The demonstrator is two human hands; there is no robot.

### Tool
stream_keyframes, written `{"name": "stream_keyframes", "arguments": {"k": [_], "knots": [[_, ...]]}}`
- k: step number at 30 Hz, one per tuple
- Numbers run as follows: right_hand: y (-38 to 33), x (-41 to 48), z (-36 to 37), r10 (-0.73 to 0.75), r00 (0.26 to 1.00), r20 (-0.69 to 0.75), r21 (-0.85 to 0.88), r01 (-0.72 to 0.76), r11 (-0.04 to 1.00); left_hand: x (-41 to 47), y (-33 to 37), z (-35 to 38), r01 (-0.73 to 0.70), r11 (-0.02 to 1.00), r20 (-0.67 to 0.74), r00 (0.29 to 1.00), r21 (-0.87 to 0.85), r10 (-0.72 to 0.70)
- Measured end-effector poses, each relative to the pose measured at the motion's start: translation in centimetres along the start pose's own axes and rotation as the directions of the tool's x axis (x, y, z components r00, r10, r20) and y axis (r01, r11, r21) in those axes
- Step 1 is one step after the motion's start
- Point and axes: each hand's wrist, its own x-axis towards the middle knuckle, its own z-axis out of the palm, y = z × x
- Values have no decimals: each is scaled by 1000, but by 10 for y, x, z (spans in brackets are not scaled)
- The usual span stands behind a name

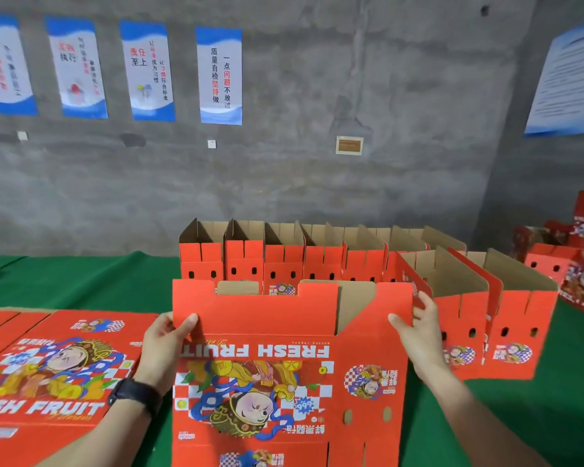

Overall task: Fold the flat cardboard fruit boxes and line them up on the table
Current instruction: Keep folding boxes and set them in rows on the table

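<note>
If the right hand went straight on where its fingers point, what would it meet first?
Probably the raised flap of the nearest folded box, just past the right hand gripping the front box; gap unclear.

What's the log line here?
left hand: grips box top-left | right hand: grips box top-right | box: partly open | folded boxes: rowed behind

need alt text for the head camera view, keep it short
The left hand and right hand grip the side edges of a red, partly opened fruit box held up over a green table. A row of folded boxes stands behind it, and flat boxes lie at the left.
</note>
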Motion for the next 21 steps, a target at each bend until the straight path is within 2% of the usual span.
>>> {"name": "stream_keyframes", "arguments": {"k": [1, 2, 3, 4, 5, 7, 10, 14, 17, 21], "knots": [[0, -8, 5, -132, 987, -94, -177, 114, 978, -2, -2, -4, 2, 1000, 1, 1000, -12, -2], [0, -15, 11, -317, 937, -145, -338, 254, 906, -4, -4, -7, 1, 1000, 2, 1000, -26, -1], [0, -22, 18, -482, 867, -122, -437, 389, 811, -5, -4, -9, -4, 999, 8, 1000, -35, 5], [-2, -30, 27, -580, 814, -28, -469, 501, 727, -7, -4, -10, -13, 999, 23, 1000, -39, 14], [-7, -37, 36, -599, 794, 101, -438, 576, 690, -9, -4, -10, -23, 999, 39, 999, -38, 24], [-14, -48, 54, -489, 812, 318, -344, 579, 739, -12, -2, -9, -35, 998, 51, 998, -52, 37], [-23, -47, 68, -345, 854, 390, -314, 475, 822, -19, -1, -11, -46, 993, 53, 997, -109, 52], [-28, -39, 67, -139, 822, 553, -448, 434, 781, -25, 4, -17, -72, 991, 107, 991, -112, 84], [-31, -40, 60, -88, 808, 582, -485, 433, 760, -26, 12, -25, -16, 993, 243, 969, -116, 44], [-31, -42, 53, -141, 846, 514, -501, 429, 751, -30, 25, -26, -13, 995, 333, 942, -99, 45]]}}
